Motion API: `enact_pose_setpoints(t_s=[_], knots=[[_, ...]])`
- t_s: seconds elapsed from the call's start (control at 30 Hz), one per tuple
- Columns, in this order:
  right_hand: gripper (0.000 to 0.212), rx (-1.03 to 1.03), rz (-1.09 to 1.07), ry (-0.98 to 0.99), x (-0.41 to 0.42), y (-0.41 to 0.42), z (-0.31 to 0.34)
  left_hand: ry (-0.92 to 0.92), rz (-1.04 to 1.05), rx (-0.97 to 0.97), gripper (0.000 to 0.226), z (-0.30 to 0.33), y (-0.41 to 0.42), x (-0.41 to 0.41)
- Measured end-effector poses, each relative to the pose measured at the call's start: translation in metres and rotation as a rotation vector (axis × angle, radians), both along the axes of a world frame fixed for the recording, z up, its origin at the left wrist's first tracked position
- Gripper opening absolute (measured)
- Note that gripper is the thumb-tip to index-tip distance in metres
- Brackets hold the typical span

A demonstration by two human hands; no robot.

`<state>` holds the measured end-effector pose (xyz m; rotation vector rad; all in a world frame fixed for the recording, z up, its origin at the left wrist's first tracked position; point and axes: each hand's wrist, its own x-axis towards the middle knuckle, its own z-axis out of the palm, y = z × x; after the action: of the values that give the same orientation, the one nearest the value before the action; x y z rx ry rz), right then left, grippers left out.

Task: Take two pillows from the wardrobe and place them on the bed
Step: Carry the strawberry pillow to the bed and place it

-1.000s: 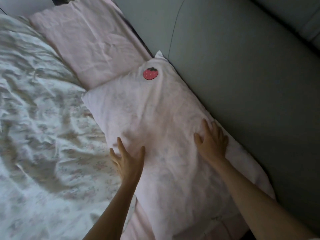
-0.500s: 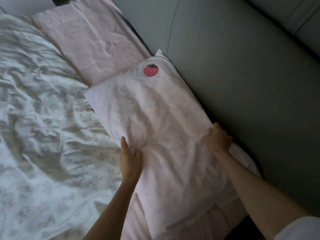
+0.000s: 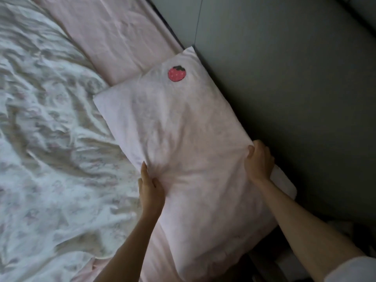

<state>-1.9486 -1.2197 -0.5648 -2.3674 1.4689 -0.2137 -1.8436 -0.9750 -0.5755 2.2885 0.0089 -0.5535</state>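
Observation:
A pale pink pillow (image 3: 179, 127) with a red strawberry patch (image 3: 176, 73) lies on the bed beside the grey headboard. My left hand (image 3: 150, 190) pinches the pillow's left edge, bunching the fabric. My right hand (image 3: 259, 159) grips its right edge next to the headboard. A second pink pillow or pink cloth (image 3: 114, 35) lies flat further up the bed, touching the first one's far end.
A crumpled white floral duvet (image 3: 50, 139) covers the bed's left side. The padded grey headboard (image 3: 295, 78) runs along the right. A pink sheet (image 3: 158, 251) shows under the pillow near my arms.
My hands went from flat on top of the pillow to gripping its two side edges, and the pillow has shifted slightly toward me.

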Motion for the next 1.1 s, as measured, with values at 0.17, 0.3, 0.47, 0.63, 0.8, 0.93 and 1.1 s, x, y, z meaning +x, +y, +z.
enact_pose_setpoints(t_s=[0.17,0.3,0.47,0.63,0.8,0.93,1.1], knots=[[0.014,-0.136,-0.028,-0.073,-0.019,0.0,0.011,-0.033,-0.011,-0.041,0.058,0.009,0.0,-0.033],[0.042,0.029,-0.038,0.188,-0.03,0.002,0.003,0.26,-0.101,0.097,0.064,0.002,-0.001,-0.033],[0.055,0.173,0.064,0.258,-0.039,0.044,-0.009,0.01,-0.267,0.338,0.069,0.009,0.003,-0.024],[0.055,0.275,0.251,0.371,-0.056,0.071,-0.017,-0.313,-0.901,0.463,0.077,-0.004,-0.001,-0.074],[0.055,0.325,0.266,0.484,-0.077,0.095,-0.005,-0.169,-1.013,0.451,0.071,-0.011,0.016,-0.126],[0.044,0.335,0.373,0.618,-0.073,0.118,0.037,0.009,-1.045,0.446,0.053,0.022,0.041,-0.105],[0.033,0.348,0.627,0.516,-0.015,0.17,0.104,-0.02,-0.787,0.48,0.045,0.096,0.092,-0.049]])
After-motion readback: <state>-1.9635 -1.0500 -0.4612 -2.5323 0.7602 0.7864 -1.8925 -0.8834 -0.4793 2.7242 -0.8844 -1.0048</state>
